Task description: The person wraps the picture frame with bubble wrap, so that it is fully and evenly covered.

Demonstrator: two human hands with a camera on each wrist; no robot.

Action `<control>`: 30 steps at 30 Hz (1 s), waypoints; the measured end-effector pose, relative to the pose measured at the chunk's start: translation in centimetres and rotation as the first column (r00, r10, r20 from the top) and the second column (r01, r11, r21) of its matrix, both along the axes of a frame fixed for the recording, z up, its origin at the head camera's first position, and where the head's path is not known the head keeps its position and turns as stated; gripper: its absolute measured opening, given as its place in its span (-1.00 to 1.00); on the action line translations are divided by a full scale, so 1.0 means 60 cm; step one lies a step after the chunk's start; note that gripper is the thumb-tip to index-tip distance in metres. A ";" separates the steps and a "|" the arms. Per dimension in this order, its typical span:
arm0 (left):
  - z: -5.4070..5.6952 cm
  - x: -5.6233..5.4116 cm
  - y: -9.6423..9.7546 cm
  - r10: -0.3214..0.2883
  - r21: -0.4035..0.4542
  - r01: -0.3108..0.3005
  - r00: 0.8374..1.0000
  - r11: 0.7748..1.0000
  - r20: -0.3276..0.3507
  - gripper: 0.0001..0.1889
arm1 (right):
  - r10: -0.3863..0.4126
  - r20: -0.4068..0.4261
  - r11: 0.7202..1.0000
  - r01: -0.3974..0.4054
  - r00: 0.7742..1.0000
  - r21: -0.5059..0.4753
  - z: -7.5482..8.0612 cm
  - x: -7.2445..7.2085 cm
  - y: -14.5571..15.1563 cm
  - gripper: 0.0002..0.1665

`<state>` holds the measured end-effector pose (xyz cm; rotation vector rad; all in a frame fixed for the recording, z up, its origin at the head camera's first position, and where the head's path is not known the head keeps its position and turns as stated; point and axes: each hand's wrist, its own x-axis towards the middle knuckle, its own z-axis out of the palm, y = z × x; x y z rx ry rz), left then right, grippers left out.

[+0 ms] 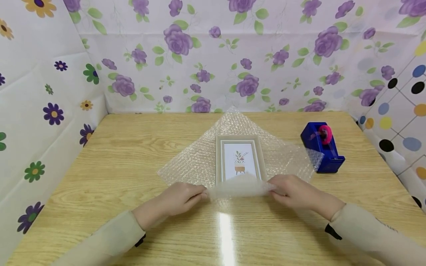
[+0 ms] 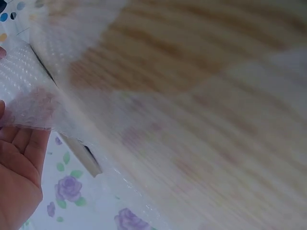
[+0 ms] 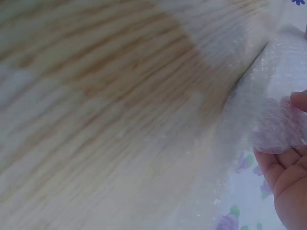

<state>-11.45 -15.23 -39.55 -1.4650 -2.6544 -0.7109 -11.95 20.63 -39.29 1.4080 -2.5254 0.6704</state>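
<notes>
A light-coloured picture frame (image 1: 217, 159) with a potted-plant print lies face up on a sheet of bubble wrap (image 1: 189, 162), turned cornerwise on the table. The sheet's near edge is folded up over the frame's lower end. My left hand (image 1: 181, 197) pinches the left end of that fold, and my right hand (image 1: 293, 192) pinches its right end. In the left wrist view, bubble wrap (image 2: 33, 96) spans between the fingers and thumb of the left hand (image 2: 19, 177). The right wrist view has the right hand (image 3: 290, 182) gripping bunched bubble wrap (image 3: 278, 127).
A blue tape dispenser (image 1: 327, 162) with a pink-cored roll (image 1: 326, 133) stands at the right, the sheet's right corner overlapping it. The wooden table (image 1: 116, 155) backs onto a flowered cloth (image 1: 206, 55). Patterned cloths (image 1: 406, 122) hang at both sides.
</notes>
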 end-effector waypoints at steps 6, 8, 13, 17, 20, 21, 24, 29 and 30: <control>0.006 -0.004 0.006 0.122 -0.016 -0.121 0.985 0.993 0.119 -0.82 | -0.052 0.102 0.993 0.062 0.993 -0.103 -0.004 -0.008 -0.002 -0.81; 0.008 -0.006 0.008 0.160 -0.008 -0.161 0.974 0.987 0.161 -0.80 | -0.076 0.176 0.988 0.098 0.981 -0.122 -0.003 -0.011 -0.002 -0.82; 0.008 -0.012 0.014 0.230 0.013 -0.241 0.941 0.970 0.248 -0.78 | -0.169 0.347 0.970 0.218 0.923 -0.108 -0.002 -0.018 0.000 -0.89; 0.008 -0.016 0.019 0.266 0.022 -0.284 0.920 0.959 0.289 -0.78 | -0.228 0.410 0.952 0.290 0.883 -0.096 0.000 -0.021 -0.001 -0.89; 0.009 -0.017 0.022 0.289 0.028 -0.312 0.907 0.950 0.305 -0.78 | -0.249 0.448 0.941 0.324 0.858 -0.098 0.002 -0.021 -0.002 -0.89; 0.010 -0.017 0.023 0.299 0.027 -0.323 0.903 0.946 0.309 -0.78 | -0.256 0.456 0.938 0.333 0.852 -0.097 0.002 -0.021 -0.002 -0.88; 0.010 -0.017 0.027 0.329 0.023 -0.354 0.889 0.935 0.319 -0.78 | -0.289 0.477 0.924 0.373 0.830 -0.089 0.002 -0.020 -0.005 -0.86; 0.007 -0.020 0.032 0.367 0.009 -0.391 0.871 0.920 0.326 -0.78 | -0.323 0.458 0.904 0.413 0.828 -0.109 0.004 -0.015 -0.018 -0.60; 0.006 -0.021 0.032 0.371 0.008 -0.395 0.869 0.919 0.326 -0.78 | -0.332 0.440 0.902 0.417 0.834 -0.112 0.004 -0.014 -0.021 -0.53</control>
